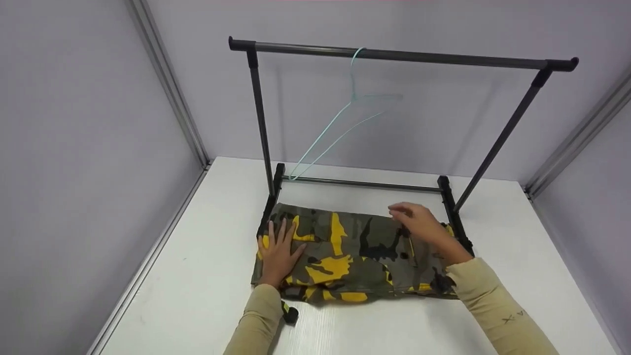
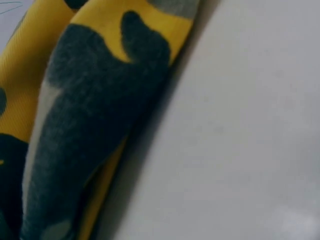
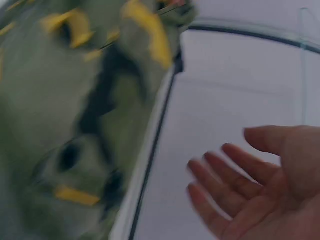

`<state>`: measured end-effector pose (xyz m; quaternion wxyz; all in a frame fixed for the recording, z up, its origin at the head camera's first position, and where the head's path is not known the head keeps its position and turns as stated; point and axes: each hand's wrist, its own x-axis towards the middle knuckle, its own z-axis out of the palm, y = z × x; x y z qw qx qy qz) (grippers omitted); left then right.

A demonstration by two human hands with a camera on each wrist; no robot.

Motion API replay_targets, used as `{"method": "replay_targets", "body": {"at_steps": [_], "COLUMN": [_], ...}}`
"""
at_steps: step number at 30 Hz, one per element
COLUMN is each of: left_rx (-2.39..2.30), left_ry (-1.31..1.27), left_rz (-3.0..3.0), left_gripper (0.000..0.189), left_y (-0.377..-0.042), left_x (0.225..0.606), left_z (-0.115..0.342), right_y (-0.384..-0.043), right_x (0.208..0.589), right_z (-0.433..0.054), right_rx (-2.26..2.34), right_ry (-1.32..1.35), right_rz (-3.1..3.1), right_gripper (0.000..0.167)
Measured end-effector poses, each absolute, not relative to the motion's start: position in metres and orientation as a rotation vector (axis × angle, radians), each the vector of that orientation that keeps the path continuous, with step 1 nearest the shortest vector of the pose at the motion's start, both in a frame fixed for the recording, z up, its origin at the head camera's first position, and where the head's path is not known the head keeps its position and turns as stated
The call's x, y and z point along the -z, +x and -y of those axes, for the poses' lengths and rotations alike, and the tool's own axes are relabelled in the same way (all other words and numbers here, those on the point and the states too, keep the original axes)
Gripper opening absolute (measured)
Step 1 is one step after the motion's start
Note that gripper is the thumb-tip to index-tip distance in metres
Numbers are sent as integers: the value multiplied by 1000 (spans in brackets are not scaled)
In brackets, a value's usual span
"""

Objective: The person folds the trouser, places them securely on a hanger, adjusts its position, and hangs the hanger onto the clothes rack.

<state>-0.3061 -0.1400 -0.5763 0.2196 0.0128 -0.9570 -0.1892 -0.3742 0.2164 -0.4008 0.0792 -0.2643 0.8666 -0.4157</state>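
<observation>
Camouflage cloth in grey-green, black and yellow, one folded garment (image 1: 352, 256), lies flat on the white worktop (image 1: 517, 256) between the two black feet of a clothes rack (image 1: 404, 55). Its far edge runs just short of the rack's low crossbar, and its near edge faces the person.

One left hand (image 1: 278, 251) rests palm-down on the garment's left end, fingers straight and spread, holding nothing; its fingertips point toward the rack's left foot. The left wrist view shows only the garment's folded edge (image 2: 90, 125) lying on bare worktop (image 2: 240, 150).

One right hand (image 1: 419, 222) is over the garment's far right part, near the right foot of the rack. Its fingers are loosely extended and grip nothing; in the right wrist view the open palm (image 3: 265, 185) is seen apart from the cloth (image 3: 80, 120), though that picture is blurred and I cannot tell whether the fingertips touch the fabric.

One pale green wire hanger (image 1: 345, 118) hangs from the rack's top bar, tilted, its lower end down near the left foot.

Bare worktop shows on the left, the right and the near side of the garment. Grey walls close the worktop in on the left, the back and the right.
</observation>
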Motion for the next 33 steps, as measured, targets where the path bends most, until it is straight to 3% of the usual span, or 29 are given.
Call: {"method": "replay_targets", "body": {"at_steps": [5, 11, 16, 26, 33], "left_rx": [478, 464, 469, 467, 437], "left_ry": [23, 36, 56, 67, 72], "left_rz": [2661, 2648, 2633, 2641, 2646], "left_gripper": [67, 64, 64, 64, 64], "left_y": [-312, -310, -307, -304, -307], "left_x": [573, 575, 580, 580, 581], "left_z": [135, 136, 139, 140, 138], "right_y": [-380, -382, -385, -403, -410], "right_x": [350, 312, 293, 261, 253], "right_z": [-185, -148, -115, -62, -36], "right_rx": [1692, 1900, 2042, 2254, 2299], "right_ry": [-794, -741, -705, -476, -439], "right_rz": [-2312, -2172, -1999, -1570, -1567], "right_gripper": [34, 37, 42, 69, 64]}}
